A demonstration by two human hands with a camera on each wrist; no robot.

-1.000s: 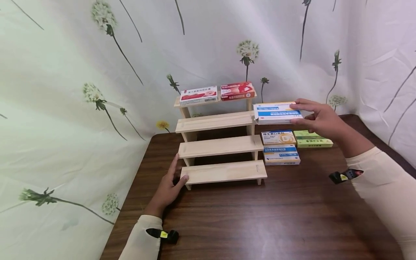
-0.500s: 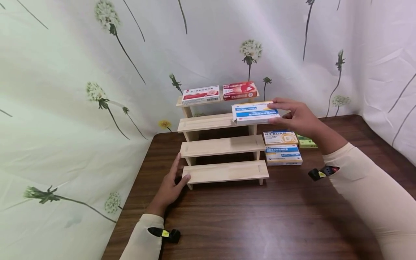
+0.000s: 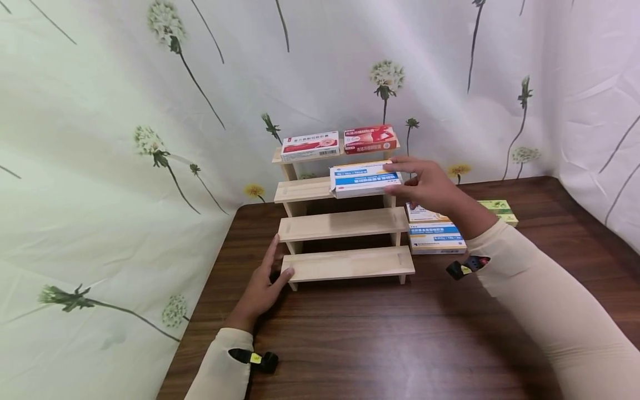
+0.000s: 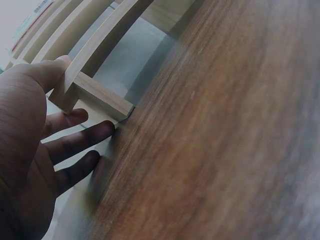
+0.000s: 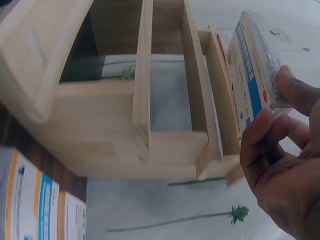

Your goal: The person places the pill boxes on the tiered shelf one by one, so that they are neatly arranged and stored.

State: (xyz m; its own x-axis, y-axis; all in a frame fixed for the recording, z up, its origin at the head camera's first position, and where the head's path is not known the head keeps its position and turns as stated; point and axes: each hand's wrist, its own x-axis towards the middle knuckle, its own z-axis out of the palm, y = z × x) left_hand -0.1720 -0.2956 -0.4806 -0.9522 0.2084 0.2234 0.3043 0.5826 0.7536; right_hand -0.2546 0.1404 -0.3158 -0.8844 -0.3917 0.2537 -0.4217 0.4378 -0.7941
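Observation:
A stepped wooden display rack [image 3: 345, 224] stands on the dark wooden table. My right hand [image 3: 425, 186] pinches a white-and-blue medicine box [image 3: 365, 180] by its right end, over the second-highest step. In the right wrist view the box [image 5: 250, 70] has thumb and fingers on opposite sides. My left hand [image 3: 260, 286] rests at the rack's left end, its fingers extended and spread. In the left wrist view the thumb of this hand [image 4: 30, 115] lies on the lowest step [image 4: 100, 52], the other fingers beside its end. Two red-and-white medicine boxes [image 3: 311, 145] [image 3: 369, 139] sit on the top step.
Right of the rack lie another white-and-blue medicine box [image 3: 436, 240], a vitamin D box [image 3: 422, 215] partly hidden by the right arm, and a green box [image 3: 500, 211]. A white cloth [image 3: 310, 66] with dandelion prints hangs behind and beside the table [image 3: 350, 344].
My right hand has carried the white-and-blue medicine box leftward, from beside the rack to over its second-highest step. My left hand has stayed at the rack's left end.

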